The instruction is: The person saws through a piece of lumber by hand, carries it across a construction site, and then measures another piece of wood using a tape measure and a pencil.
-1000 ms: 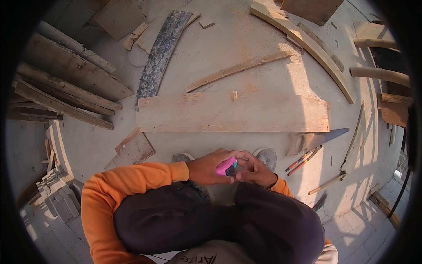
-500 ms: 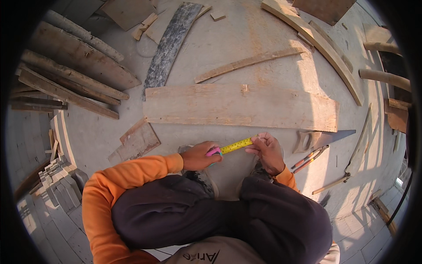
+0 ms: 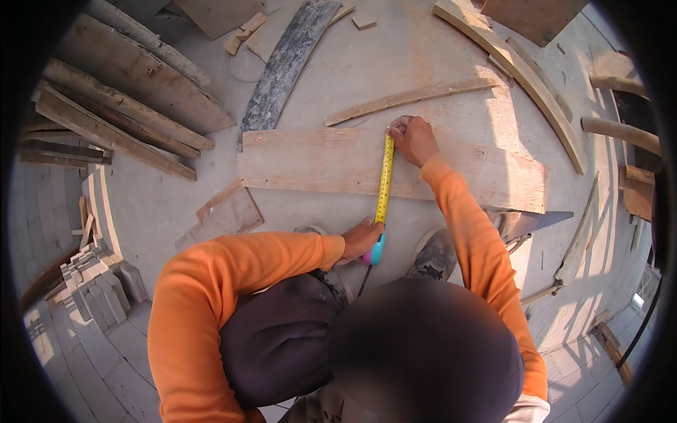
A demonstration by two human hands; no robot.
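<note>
My left hand [image 3: 360, 241] is closed round the teal and pink case of a tape measure [image 3: 376, 250], low in front of me between my feet. From the case the yellow blade runs away from me across a wide wooden board [image 3: 310, 161] lying on the floor. At the board's far edge my right hand [image 3: 415, 139] pinches the blade's end. The blade lies crosswise over the board, right of its middle. The case stays nearer to me than the board's near edge.
A handsaw [image 3: 539, 222] and pincers [image 3: 519, 242] lie right of my right forearm, with a hammer [image 3: 543, 292] nearby. Planks [image 3: 134, 84] are stacked at the left. A dark-stained board [image 3: 285, 67], a narrow strip [image 3: 409, 101] and a long beam [image 3: 518, 77] lie beyond.
My right hand has carried the blade's end forward to the board's far edge, and more blade is out. My left hand with the case has shifted slightly right and turned.
</note>
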